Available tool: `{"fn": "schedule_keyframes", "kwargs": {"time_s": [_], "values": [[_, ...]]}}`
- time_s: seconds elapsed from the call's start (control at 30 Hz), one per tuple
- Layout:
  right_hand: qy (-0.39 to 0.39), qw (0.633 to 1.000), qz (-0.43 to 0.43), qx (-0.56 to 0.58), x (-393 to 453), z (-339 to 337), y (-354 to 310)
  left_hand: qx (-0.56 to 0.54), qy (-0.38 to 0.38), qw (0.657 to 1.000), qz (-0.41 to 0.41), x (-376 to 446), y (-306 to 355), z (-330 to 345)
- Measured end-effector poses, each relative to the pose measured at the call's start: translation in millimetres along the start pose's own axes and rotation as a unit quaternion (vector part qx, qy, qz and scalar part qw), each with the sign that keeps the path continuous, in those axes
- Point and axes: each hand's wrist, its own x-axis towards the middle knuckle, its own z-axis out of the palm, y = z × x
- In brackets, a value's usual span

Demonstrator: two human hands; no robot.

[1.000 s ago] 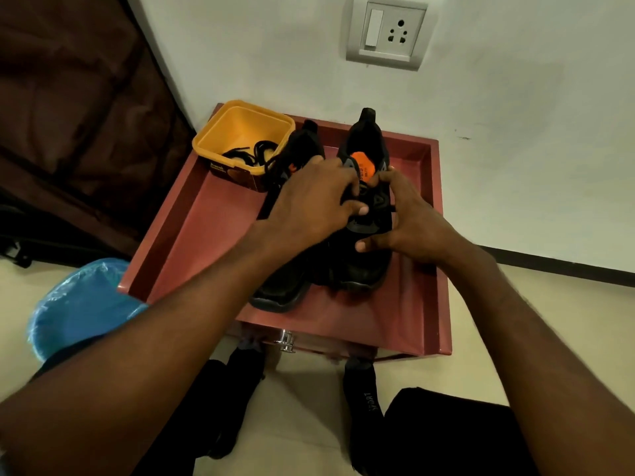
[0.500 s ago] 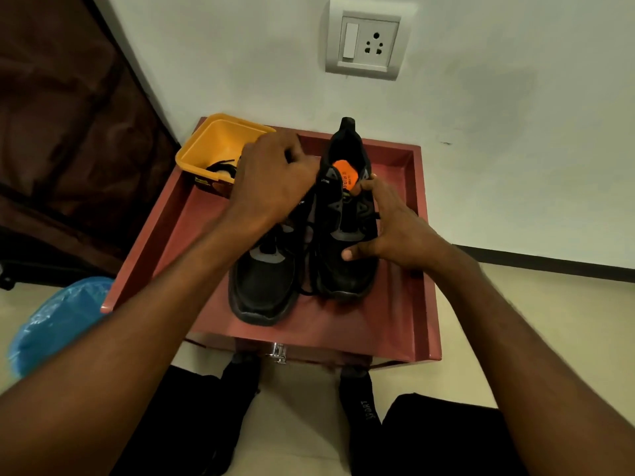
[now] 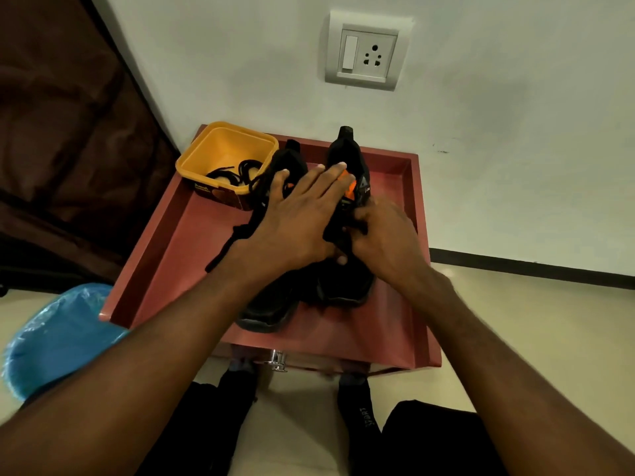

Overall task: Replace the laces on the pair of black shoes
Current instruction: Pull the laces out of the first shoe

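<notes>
While laces [image 3: 229,173] fill the yellow tub [image 3: 192,161], both hands — left hand [image 3: 295,218], right hand [image 3: 385,235] — cover the shoes [image 3: 343,286].

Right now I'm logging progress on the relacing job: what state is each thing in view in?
Left hand: fingers straight, laid across both shoes.
Right hand: fingers curled on the right black shoe.
Left black shoe: flat on the red tray.
Loose black lace: trailing onto the tray.
Yellow plastic tub: open, holding black laces.
</notes>
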Motion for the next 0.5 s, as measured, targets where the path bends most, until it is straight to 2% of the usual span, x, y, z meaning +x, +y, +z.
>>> {"fn": "schedule_keyframes", "kwargs": {"time_s": [0.1, 0.17, 0.2, 0.23, 0.27, 0.3, 0.33, 0.37, 0.4, 0.47, 0.5], "values": [[0.021, 0.998, 0.039, 0.035, -1.9, -5.5, -4.2, -0.023, 0.000, 0.999, -0.023, 2.5, 1.7, 8.3], [0.014, 0.985, 0.110, 0.130, -3.6, -12.6, -5.2, -0.025, 0.012, 0.999, -0.019, 2.9, 2.1, 9.2], [0.017, 0.965, 0.165, 0.204, -3.8, -15.4, -3.7, -0.029, 0.016, 0.999, -0.020, 2.7, 1.1, 9.5], [0.025, 0.926, 0.235, 0.296, -4.0, -18.2, -2.6, -0.038, 0.018, 0.999, -0.024, 2.3, -0.3, 9.4], [0.032, 0.869, 0.307, 0.386, -5.7, -21.4, -2.4, -0.053, 0.018, 0.998, -0.032, 1.8, -2.0, 9.3], [0.035, 0.814, 0.362, 0.453, -8.0, -24.2, -2.9, -0.066, 0.018, 0.997, -0.039, 1.5, -3.8, 8.8], [0.038, 0.780, 0.391, 0.487, -10.3, -25.9, -2.4, -0.075, 0.017, 0.996, -0.042, 1.4, -5.0, 8.2], [0.044, 0.780, 0.391, 0.487, -11.9, -26.3, -1.2, -0.079, 0.015, 0.996, -0.042, 1.5, -5.2, 8.2], [0.059, 0.811, 0.365, 0.454, -12.0, -24.9, 1.0, -0.080, 0.015, 0.996, -0.041, 2.3, -5.2, 8.3], [0.110, 0.917, 0.242, 0.298, -10.1, -20.2, 6.3, -0.083, 0.013, 0.996, -0.038, 3.1, -4.7, 9.5], [0.124, 0.955, 0.168, 0.210, -8.9, -17.4, 7.3, -0.087, 0.014, 0.995, -0.036, 3.3, -4.7, 10.4]]}}
